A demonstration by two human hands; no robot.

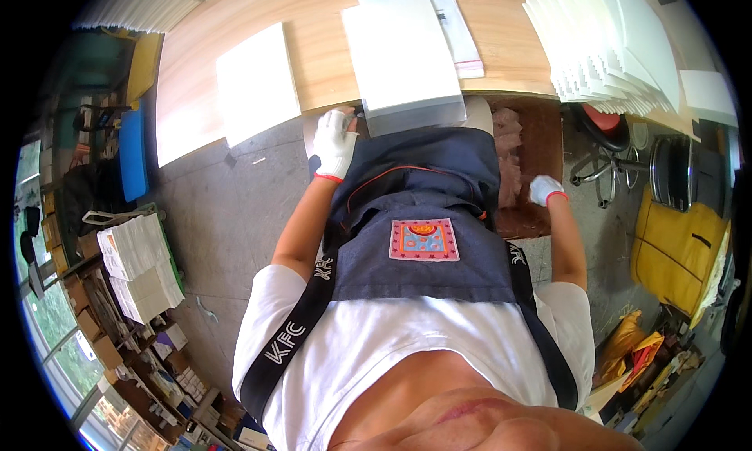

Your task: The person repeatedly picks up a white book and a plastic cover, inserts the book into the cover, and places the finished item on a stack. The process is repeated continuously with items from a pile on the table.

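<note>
My left hand (336,143), in a white glove with bare fingertips, is beside my lap at the table's front edge. Its fingers look loosely apart, with nothing visible in them. My right hand (546,191), gloved in white with a red cuff, hangs low at the right by an open brown carton (540,216); its fingers are hidden. Crumpled pinkish wrapping (509,157) lies in the carton. Ahead of me, a stack of white sheets (401,52) overhangs the table edge, with clear plastic at its near end. A printed plastic bag (468,59) lies partly beneath it.
Another white sheet or thin stack (260,79) rests on the wooden table (188,83) at left. Fanned white folded sheets (603,52) stand at right. A wheeled chair (607,149) is at right; a trolley of white bundles (137,263) stands at left.
</note>
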